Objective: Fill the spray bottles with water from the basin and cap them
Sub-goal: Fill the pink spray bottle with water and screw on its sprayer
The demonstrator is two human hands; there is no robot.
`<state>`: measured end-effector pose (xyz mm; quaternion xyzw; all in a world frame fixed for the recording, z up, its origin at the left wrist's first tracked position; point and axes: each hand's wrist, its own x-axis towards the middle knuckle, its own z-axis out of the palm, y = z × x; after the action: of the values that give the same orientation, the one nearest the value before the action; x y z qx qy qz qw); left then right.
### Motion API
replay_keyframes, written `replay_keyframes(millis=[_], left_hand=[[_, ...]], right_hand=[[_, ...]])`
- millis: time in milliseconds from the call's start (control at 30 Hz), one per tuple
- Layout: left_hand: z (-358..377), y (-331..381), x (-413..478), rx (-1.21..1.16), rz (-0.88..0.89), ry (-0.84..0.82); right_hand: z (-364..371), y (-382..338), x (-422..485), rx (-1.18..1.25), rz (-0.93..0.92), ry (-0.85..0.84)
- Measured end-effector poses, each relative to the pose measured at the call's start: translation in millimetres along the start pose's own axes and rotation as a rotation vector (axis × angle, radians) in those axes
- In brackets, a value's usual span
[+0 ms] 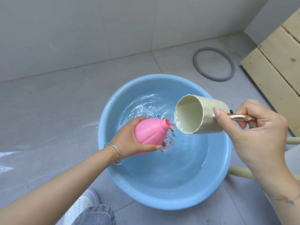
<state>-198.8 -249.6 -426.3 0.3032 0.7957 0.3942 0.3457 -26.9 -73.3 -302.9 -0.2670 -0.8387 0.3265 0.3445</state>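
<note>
My left hand [128, 140] grips a pink spray bottle [150, 135] round its belly and holds it tilted over the blue basin [110, 166], its uncapped neck pointing up and right. My right hand [256, 127] holds a cream cup [199, 114] by its copper handle, thumb pressed on the cup's side. The cup is tipped on its side, and its lip sits right beside the bottle's neck. A thin stream of water runs from the lip at the bottle's mouth. The basin holds water, rippled at the far side. No cap or spray head is in view.
The basin stands on a grey tiled floor near a white wall. A grey ring [214, 64] lies on the floor behind it. A pale wooden slatted frame [279, 62] stands at the right. My shoe [81, 207] and jeans-clad knee are at the bottom left.
</note>
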Motion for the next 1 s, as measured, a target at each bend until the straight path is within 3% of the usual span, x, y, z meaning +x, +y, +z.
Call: replay_keyframes(millis=[1000], left_hand=[[3.5, 0.3, -3.9, -0.092, -0.015, -0.037]], right_hand=[[5.2, -18.9, 3.9, -0.291, -0.356, 0.001]])
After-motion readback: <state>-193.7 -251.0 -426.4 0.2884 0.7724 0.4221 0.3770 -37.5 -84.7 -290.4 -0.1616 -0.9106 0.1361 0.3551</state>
